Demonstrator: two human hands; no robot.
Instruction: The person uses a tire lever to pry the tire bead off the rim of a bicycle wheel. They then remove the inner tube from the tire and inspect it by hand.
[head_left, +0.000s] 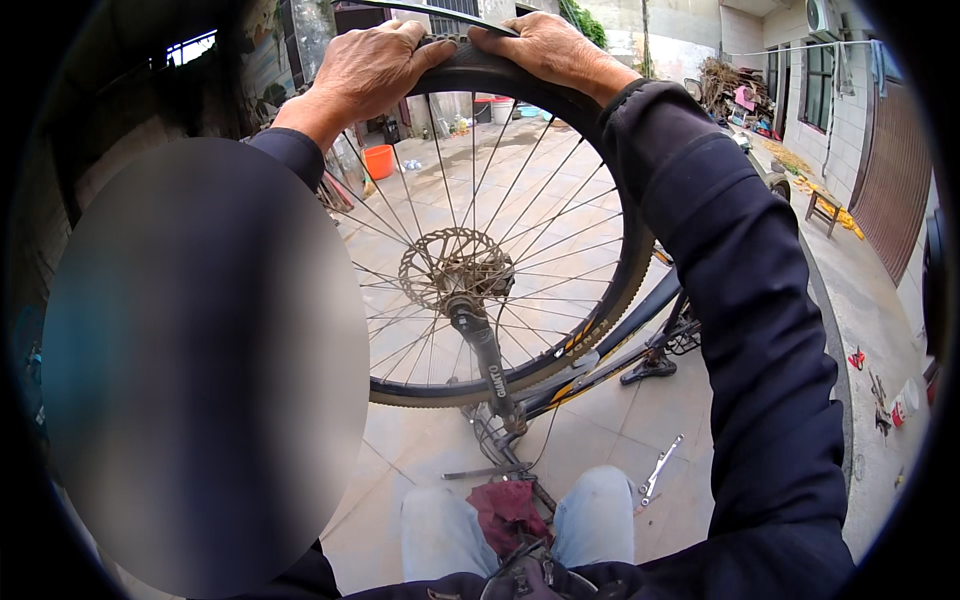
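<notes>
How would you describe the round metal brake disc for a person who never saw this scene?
Start with the large, black-tyred bicycle wheel, held at its top by both bare hands. Go inward to its centre, just above the dark grey fork leg. The brake disc there is the flat ring with holes and a wavy edge, unlike the thin, straight spokes around it.

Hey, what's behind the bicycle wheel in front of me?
Looking through the wheel, you can see pale tiled floor and an orange bucket. Whatever sits directly behind the tire or disc rotor is covered.
</notes>
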